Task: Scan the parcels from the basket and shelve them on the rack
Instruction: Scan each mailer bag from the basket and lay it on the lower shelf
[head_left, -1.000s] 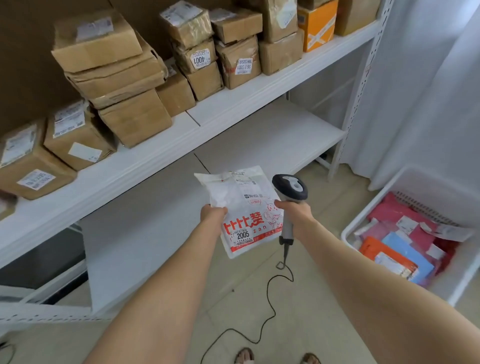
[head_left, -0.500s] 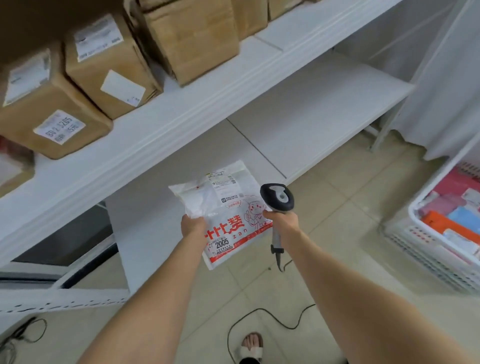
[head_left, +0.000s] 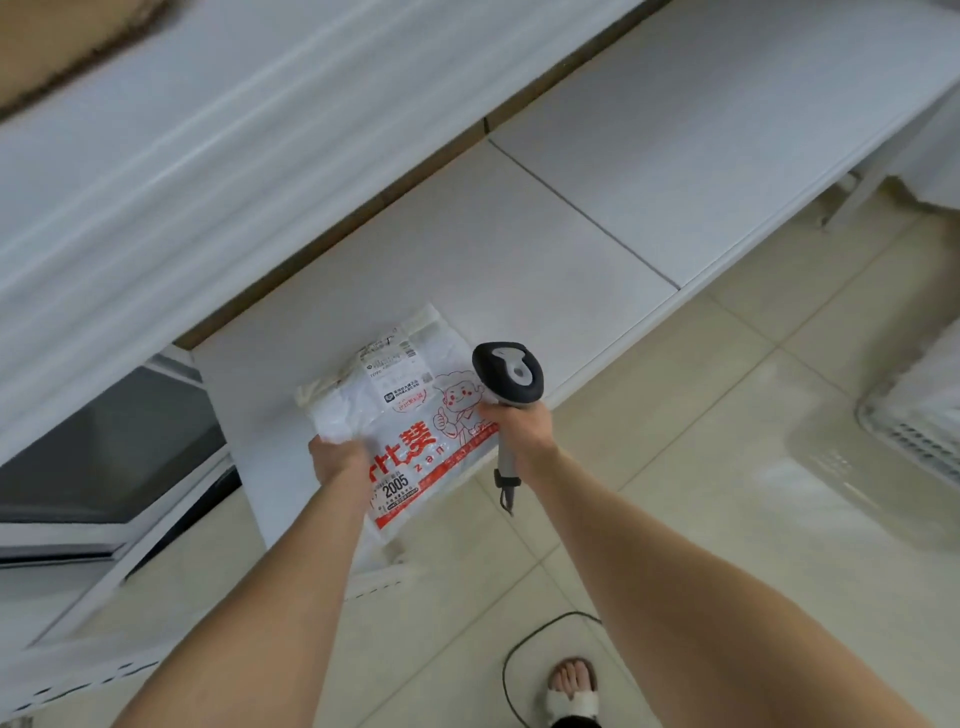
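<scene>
A white plastic parcel bag with red print, a cartoon figure and a "2005" sticker hangs over the front of the low white shelf. My left hand grips its left edge. My right hand holds the grey and black barcode scanner by its handle, head up, and touches the bag's right edge. The white basket shows only as a corner at the right edge; its parcels are out of view.
The upper white shelf runs across the top left, with a cardboard box corner on it. The scanner's black cable loops on the tiled floor beside my sandalled foot. A dark gap lies under the rack at the left.
The view has dropped and closed in on the low shelf. The bag and both hands have moved forward over its front. The boxes and the basket's contents have left the view.
</scene>
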